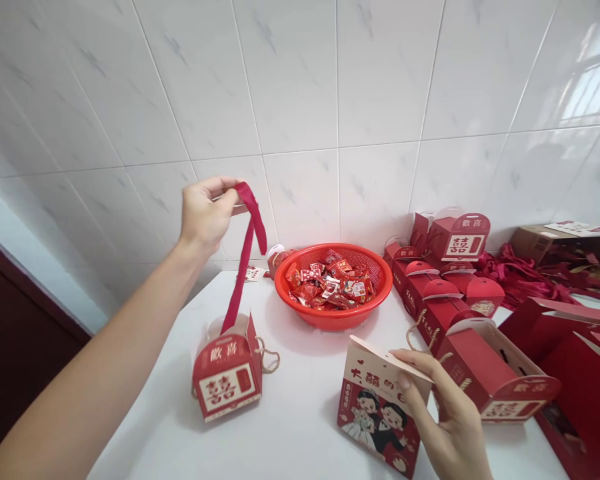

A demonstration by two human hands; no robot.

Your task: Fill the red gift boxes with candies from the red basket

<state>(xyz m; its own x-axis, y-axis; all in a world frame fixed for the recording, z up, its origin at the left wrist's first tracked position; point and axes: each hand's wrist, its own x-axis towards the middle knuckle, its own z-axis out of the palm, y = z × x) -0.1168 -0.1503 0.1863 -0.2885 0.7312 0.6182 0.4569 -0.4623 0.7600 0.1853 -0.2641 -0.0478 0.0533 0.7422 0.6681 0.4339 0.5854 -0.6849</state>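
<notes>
- I see crimson ribbon [245,267] in my left hand [205,212].
- In my right hand [443,410], red-and-cream bag [377,417], cartoon-couple print.
- Beyond both, bright-red basket [333,321]; white tiles [300,87], grey-streaked.

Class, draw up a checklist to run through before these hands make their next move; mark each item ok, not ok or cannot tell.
1. Left hand grips the ribbon: ok, pinched.
2. Ribbon's lower end fastened to the small box: cannot tell, the box hides it.
3. Right hand free: not ok, it holds the printed package.
4. Package's contents checked: cannot tell, inside hidden.
5. Wrapped sweets inside the red basket: ok.
</notes>
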